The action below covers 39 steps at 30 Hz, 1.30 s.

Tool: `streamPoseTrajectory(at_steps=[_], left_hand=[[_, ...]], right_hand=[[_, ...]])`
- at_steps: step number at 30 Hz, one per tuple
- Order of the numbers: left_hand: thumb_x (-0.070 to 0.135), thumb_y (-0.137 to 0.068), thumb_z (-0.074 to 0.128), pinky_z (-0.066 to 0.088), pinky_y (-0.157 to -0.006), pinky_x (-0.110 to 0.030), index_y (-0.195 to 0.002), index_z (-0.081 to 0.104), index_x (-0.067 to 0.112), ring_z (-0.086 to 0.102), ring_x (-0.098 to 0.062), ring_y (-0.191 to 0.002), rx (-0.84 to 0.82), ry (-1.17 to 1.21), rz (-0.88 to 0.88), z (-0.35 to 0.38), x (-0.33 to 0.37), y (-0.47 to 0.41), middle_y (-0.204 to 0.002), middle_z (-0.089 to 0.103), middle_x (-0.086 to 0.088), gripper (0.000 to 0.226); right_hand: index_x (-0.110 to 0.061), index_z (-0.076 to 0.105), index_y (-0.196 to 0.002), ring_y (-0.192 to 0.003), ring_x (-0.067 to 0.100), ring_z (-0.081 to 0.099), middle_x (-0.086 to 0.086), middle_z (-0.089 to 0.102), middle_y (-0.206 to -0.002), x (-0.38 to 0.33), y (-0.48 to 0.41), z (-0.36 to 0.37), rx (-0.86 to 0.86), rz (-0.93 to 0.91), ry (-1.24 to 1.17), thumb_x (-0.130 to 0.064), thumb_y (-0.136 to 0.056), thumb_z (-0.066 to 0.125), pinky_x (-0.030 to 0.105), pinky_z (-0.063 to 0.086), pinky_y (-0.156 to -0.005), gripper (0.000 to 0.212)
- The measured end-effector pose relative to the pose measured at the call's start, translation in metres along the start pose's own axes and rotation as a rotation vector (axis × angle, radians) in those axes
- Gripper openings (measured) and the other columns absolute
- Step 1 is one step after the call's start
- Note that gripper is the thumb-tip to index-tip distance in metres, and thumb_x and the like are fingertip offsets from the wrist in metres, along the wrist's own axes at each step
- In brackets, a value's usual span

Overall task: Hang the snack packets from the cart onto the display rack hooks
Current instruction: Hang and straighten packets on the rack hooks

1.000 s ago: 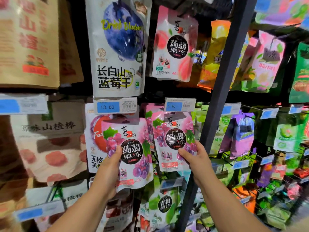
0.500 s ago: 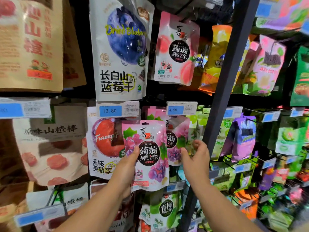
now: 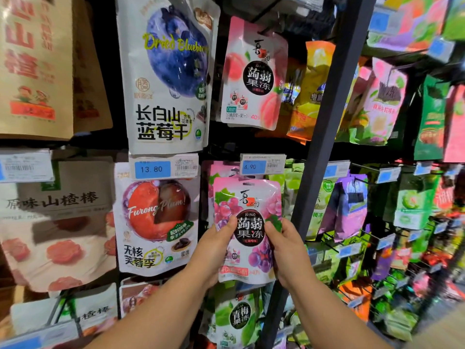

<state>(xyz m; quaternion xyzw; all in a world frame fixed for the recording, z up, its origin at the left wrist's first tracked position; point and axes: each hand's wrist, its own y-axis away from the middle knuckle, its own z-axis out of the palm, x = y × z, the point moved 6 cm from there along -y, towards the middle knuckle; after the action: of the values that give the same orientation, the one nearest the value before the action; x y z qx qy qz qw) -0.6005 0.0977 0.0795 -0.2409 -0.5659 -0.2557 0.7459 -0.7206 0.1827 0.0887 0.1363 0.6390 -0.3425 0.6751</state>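
- We see the left hand (image 3: 216, 249) gripping the grape jelly packet (image 3: 246, 197) at its lower left edge. The thumb is pressed flat on the front beside the black round label and the other fingers are hidden behind the pouch.
- The right hand (image 3: 289, 249) grips the same packet at its lower right edge. Its thumb lies on the front and its fingers curl round the back, so both hands are clamped on the pouch.
- The packet is upright and faces us. Its hang slot sits just below the 4.90 price tag (image 3: 261, 164), in front of matching pink packets (image 3: 214, 172) on the rack.
- We cannot tell whether the slot is on a hook.
- Neighbours: a Furong Plum packet (image 3: 156, 222) just to the left, a green plum jelly packet (image 3: 239, 319) below, and the black upright post (image 3: 324, 137) just to the right.
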Motion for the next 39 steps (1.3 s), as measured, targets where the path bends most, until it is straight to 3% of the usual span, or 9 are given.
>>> streamPoseTrajectory(at_steps=[3, 6, 8, 12, 16, 26, 33, 36, 39], left_hand=[[0.032, -0.092, 0.061, 0.056, -0.072, -0.022, -0.119, 0.061, 0.021, 0.071, -0.005, -0.090, 0.033, 0.076, 0.043, 0.001, 0.004, -0.006, -0.099, 0.075, 0.008, 0.029], [0.049, -0.077, 0.075, 0.050, -0.099, -0.042, -0.131, 0.055, 0.021, 0.065, -0.015, -0.111, 0.064, 0.094, 0.051, 0.000, 0.003, -0.009, -0.120, 0.069, 0.002, 0.064], [0.049, -0.076, 0.074, 0.045, -0.104, -0.047, -0.127, 0.058, 0.024, 0.062, -0.017, -0.115, 0.059, 0.085, 0.060, 0.000, 0.003, -0.012, -0.121, 0.068, 0.002, 0.059], [0.030, -0.093, 0.062, 0.050, -0.097, -0.039, -0.111, 0.064, 0.028, 0.066, -0.013, -0.108, 0.068, 0.050, 0.085, -0.001, 0.002, -0.020, -0.112, 0.072, 0.005, 0.019], [0.031, -0.094, 0.060, 0.053, -0.086, -0.030, -0.113, 0.065, 0.026, 0.068, -0.011, -0.103, 0.081, -0.010, 0.112, -0.002, 0.007, -0.023, -0.109, 0.073, 0.006, 0.021], [0.070, -0.066, 0.061, 0.052, -0.093, -0.050, -0.106, 0.067, 0.035, 0.068, -0.019, -0.103, 0.113, -0.165, 0.115, -0.014, -0.001, -0.044, -0.106, 0.073, 0.005, 0.053], [0.040, -0.092, 0.059, 0.055, -0.083, -0.042, -0.092, 0.065, 0.023, 0.068, -0.023, -0.091, 0.216, -0.347, 0.135, -0.026, 0.003, -0.051, -0.091, 0.072, -0.001, 0.019], [0.040, -0.092, 0.059, 0.049, -0.075, -0.043, -0.092, 0.058, 0.003, 0.063, -0.032, -0.084, 0.269, -0.417, 0.157, -0.030, 0.001, -0.052, -0.086, 0.066, -0.016, 0.038], [0.043, -0.090, 0.061, 0.052, -0.086, -0.047, -0.102, 0.061, 0.013, 0.065, -0.027, -0.092, 0.278, -0.439, 0.145, -0.033, -0.005, -0.052, -0.096, 0.069, -0.009, 0.032]], right_hand=[[-0.019, 0.065, -0.105, -0.100, 0.031, 0.069, 0.010, 0.073, -0.104, -0.003, -0.004, -0.008, 0.060, -0.009, 0.060, -0.021, -0.097, 0.057, 0.056, 0.051, -0.094, 0.011], [-0.016, 0.064, -0.106, -0.099, 0.029, 0.069, 0.009, 0.073, -0.103, -0.005, -0.009, -0.013, 0.081, -0.027, 0.093, -0.017, -0.099, 0.054, 0.050, 0.054, -0.091, 0.012], [-0.018, 0.064, -0.103, -0.098, 0.027, 0.069, 0.008, 0.073, -0.101, -0.008, -0.012, -0.012, 0.083, -0.050, 0.103, -0.016, -0.099, 0.054, 0.043, 0.055, -0.085, 0.011], [-0.021, 0.064, -0.103, -0.099, 0.023, 0.068, 0.004, 0.073, -0.102, -0.007, -0.021, -0.011, 0.089, -0.061, 0.115, -0.016, -0.099, 0.054, 0.038, 0.054, -0.084, 0.012], [-0.023, 0.066, -0.104, -0.101, 0.020, 0.068, 0.002, 0.073, -0.103, -0.003, -0.031, -0.011, 0.097, -0.056, 0.141, -0.019, -0.098, 0.055, 0.047, 0.052, -0.094, 0.012], [-0.023, 0.066, -0.097, -0.095, 0.021, 0.069, 0.002, 0.073, -0.097, 0.004, -0.053, -0.010, 0.087, -0.049, 0.216, -0.019, -0.098, 0.057, 0.040, 0.055, -0.084, 0.010], [-0.020, 0.063, -0.093, -0.083, 0.014, 0.066, 0.001, 0.071, -0.090, 0.008, -0.064, -0.005, 0.109, -0.012, 0.265, -0.019, -0.097, 0.056, 0.021, 0.050, -0.068, 0.009], [-0.016, 0.066, -0.091, -0.088, 0.020, 0.068, 0.004, 0.072, -0.091, 0.011, -0.065, -0.004, 0.109, 0.009, 0.279, -0.021, -0.097, 0.058, 0.033, 0.053, -0.077, 0.011], [-0.012, 0.063, -0.082, -0.082, 0.023, 0.065, 0.005, 0.069, -0.083, 0.015, -0.062, -0.006, 0.139, 0.004, 0.328, -0.032, -0.094, 0.061, 0.038, 0.050, -0.074, 0.023]])
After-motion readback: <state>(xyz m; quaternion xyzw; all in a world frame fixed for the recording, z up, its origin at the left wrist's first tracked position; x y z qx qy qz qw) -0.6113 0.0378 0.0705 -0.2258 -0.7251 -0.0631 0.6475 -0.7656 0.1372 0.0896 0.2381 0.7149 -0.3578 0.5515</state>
